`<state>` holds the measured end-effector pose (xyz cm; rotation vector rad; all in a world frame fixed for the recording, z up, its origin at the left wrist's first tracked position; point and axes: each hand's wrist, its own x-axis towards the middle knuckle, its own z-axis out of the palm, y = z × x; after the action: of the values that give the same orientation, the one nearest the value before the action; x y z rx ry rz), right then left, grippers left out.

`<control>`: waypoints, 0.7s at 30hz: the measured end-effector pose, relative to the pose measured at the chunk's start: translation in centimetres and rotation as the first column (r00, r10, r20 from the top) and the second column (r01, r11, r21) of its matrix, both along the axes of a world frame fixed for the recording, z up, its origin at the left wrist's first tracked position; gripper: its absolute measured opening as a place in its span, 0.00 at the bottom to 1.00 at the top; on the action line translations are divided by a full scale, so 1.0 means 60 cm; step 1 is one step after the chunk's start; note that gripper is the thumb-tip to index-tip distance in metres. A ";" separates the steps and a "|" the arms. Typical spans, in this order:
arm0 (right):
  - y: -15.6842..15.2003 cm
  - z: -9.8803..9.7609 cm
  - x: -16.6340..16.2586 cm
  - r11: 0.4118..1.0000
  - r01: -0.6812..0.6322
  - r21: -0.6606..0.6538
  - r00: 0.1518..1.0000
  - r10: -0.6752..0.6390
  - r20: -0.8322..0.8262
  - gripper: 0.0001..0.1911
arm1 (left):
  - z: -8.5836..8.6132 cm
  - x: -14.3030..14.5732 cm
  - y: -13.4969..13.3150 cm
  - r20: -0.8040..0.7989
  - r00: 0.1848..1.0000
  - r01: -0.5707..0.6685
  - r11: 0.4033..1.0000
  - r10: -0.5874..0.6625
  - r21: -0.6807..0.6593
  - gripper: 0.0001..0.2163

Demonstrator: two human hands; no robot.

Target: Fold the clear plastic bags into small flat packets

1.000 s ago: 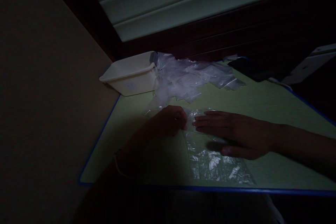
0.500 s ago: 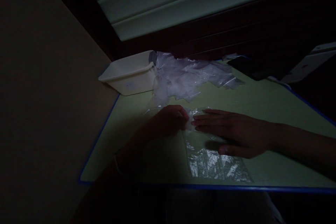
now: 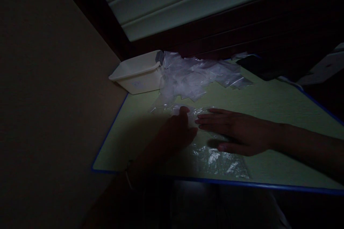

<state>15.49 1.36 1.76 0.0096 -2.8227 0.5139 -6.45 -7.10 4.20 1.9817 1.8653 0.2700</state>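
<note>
A clear, crinkled plastic bag [image 3: 215, 161] lies flat on the pale green table, its lower part catching the light. Over its upper part my right hand [image 3: 236, 130] rests palm down, fingers stretched out to the left and thumb apart. At the bag's upper left edge is my left hand [image 3: 178, 130], its fingers curled in on the plastic; deep shadow hides exactly how they grip. A whitish, filmy piece of plastic [image 3: 176, 108] shows just beyond the left hand's fingers.
A heap of small clear plastic bags [image 3: 196, 75] spreads along the table's back. Left of it stands a cream plastic bin [image 3: 142, 80] against the wall. A dark flat object [image 3: 258, 67] lies at the back right. Blue edging [image 3: 242, 184] borders the table [image 3: 290, 114].
My left hand has turned, with one finger now raised at its top and another lower at the right. My right hand stays flat on the bag. The view has shifted slightly.
</note>
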 end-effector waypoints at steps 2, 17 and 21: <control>0.001 -0.001 0.000 1.000 0.002 0.004 1.000 -0.002 0.000 0.33 | 0.000 0.007 -0.016 -0.020 1.000 0.015 1.000 -0.014 0.017 0.27; 0.002 -0.002 -0.002 0.999 -0.002 0.042 1.000 0.003 -0.004 0.32 | 0.003 0.046 -0.100 -0.083 0.993 -0.089 0.996 0.087 -0.013 0.28; 0.002 -0.003 -0.002 1.000 0.002 0.013 1.000 -0.002 -0.014 0.32 | 0.003 0.047 -0.115 -0.027 0.993 -0.114 0.993 0.115 0.017 0.27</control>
<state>15.39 1.46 1.59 0.0128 -2.8119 0.4927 -3.65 -14.02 4.37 1.9000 2.0037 0.2916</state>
